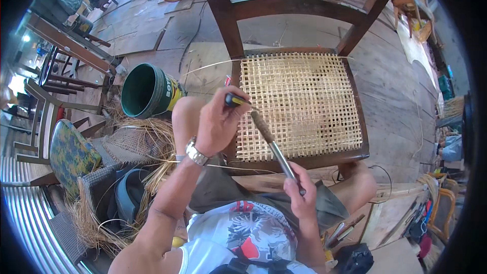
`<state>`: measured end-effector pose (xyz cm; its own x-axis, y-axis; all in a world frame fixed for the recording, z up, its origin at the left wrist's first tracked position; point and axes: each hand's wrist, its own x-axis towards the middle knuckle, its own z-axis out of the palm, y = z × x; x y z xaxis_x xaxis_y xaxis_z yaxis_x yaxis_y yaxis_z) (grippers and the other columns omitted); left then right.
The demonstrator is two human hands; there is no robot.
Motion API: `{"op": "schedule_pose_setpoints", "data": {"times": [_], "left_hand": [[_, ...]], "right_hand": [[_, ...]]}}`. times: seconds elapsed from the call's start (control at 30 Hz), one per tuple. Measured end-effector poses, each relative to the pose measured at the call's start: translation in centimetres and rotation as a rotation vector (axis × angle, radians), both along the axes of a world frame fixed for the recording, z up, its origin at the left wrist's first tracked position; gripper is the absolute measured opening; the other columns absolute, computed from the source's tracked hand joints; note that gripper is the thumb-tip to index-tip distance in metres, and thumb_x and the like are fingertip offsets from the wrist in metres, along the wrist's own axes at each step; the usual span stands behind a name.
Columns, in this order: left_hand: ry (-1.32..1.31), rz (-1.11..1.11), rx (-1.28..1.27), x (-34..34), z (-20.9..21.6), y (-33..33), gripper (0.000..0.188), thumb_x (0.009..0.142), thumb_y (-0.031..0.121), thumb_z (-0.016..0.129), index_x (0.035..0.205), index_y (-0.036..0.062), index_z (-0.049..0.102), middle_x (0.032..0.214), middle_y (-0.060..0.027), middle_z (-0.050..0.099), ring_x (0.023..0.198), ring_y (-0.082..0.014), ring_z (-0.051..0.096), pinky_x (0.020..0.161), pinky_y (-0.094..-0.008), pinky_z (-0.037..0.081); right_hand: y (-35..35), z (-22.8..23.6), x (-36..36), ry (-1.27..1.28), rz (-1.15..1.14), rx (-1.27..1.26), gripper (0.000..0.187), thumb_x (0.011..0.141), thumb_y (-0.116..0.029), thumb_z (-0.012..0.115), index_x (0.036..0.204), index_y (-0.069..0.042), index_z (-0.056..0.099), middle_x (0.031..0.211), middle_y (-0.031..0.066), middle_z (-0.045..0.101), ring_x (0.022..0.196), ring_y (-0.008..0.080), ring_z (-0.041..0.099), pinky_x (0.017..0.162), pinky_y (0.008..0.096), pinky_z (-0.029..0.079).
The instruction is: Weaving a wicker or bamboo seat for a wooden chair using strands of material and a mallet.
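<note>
In front of me stands a dark wooden chair with a woven cane seat in an open square pattern. My left hand, closed, grips a thin-shafted tool with a black-and-yellow handle above the seat's left side; its exact kind is unclear. Closed around the lower end of a silver-shafted tool is my right hand, near the seat's front edge. That tool's upper end is brown and rough, slants over the cane and lies close to the other tool's thin shaft. Loose cane strands extend past the seat's sides.
A dark green bucket tilts on the floor at the left. Below it lie cane strands in a tangled heap, beside a camouflage-patterned cushion. More chairs stand at the far left. Several tools sit near my right knee, by a black cap.
</note>
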<state>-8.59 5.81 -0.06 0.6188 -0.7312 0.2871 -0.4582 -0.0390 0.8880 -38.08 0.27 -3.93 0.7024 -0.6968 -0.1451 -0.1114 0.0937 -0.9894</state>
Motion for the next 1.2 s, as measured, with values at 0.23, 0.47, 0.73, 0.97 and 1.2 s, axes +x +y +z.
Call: {"op": "schedule_pose_setpoints", "data": {"times": [0.23,0.47,0.73,0.97,1.2], "left_hand": [[-0.152,0.141,-0.132,5.9,0.3,-6.4,0.023,0.094,0.009,0.078,0.113,0.0063,0.064,0.088,-0.0087,0.073,0.078,-0.0115,0.070,0.070,-0.0276,0.055],[-0.217,0.046,-0.091,8.8,-2.8,-11.5,0.026,0.095,0.011,0.077,0.115,0.0079,0.060,0.084,-0.0096,0.072,0.071,-0.0198,0.068,0.066,-0.0343,0.053],[-0.185,-0.032,-0.059,7.3,-2.1,-9.9,0.024,0.097,0.007,0.074,0.116,0.0057,0.060,0.095,-0.0058,0.074,0.085,-0.0132,0.070,0.076,-0.0286,0.055],[-0.252,-0.106,0.004,7.4,-2.0,-10.3,0.023,0.096,0.011,0.074,0.114,0.0070,0.061,0.089,-0.0116,0.071,0.076,-0.0230,0.070,0.068,-0.0351,0.053],[-0.235,-0.024,-0.057,7.8,-1.6,-10.5,0.021,0.095,0.007,0.074,0.112,0.0073,0.062,0.086,-0.0110,0.074,0.075,-0.0219,0.070,0.069,-0.0343,0.053]], "right_hand": [[-3.3,-0.2,1.5,-0.040,-0.196,0.083,0.047,0.108,-0.016,0.057,0.152,-0.001,0.048,0.089,0.0019,0.063,0.063,0.0018,0.046,0.054,0.0188,0.039],[-6.7,-1.2,7.8,-0.089,-0.197,0.068,0.045,0.108,-0.016,0.056,0.150,-0.002,0.050,0.084,0.0000,0.059,0.062,0.0013,0.047,0.053,0.0198,0.038],[-8.0,-0.2,10.9,-0.131,-0.229,-0.029,0.044,0.108,-0.017,0.055,0.148,-0.001,0.051,0.087,0.0002,0.058,0.068,0.0040,0.050,0.058,0.0222,0.041],[-6.5,-2.3,12.4,-0.045,-0.212,-0.147,0.044,0.107,-0.018,0.056,0.147,0.001,0.050,0.088,0.0018,0.057,0.072,0.0070,0.053,0.061,0.0260,0.045],[-6.9,-1.5,12.5,-0.108,-0.270,-0.173,0.044,0.109,-0.015,0.053,0.150,0.001,0.049,0.086,-0.0002,0.056,0.072,0.0038,0.049,0.061,0.0218,0.042]]}}
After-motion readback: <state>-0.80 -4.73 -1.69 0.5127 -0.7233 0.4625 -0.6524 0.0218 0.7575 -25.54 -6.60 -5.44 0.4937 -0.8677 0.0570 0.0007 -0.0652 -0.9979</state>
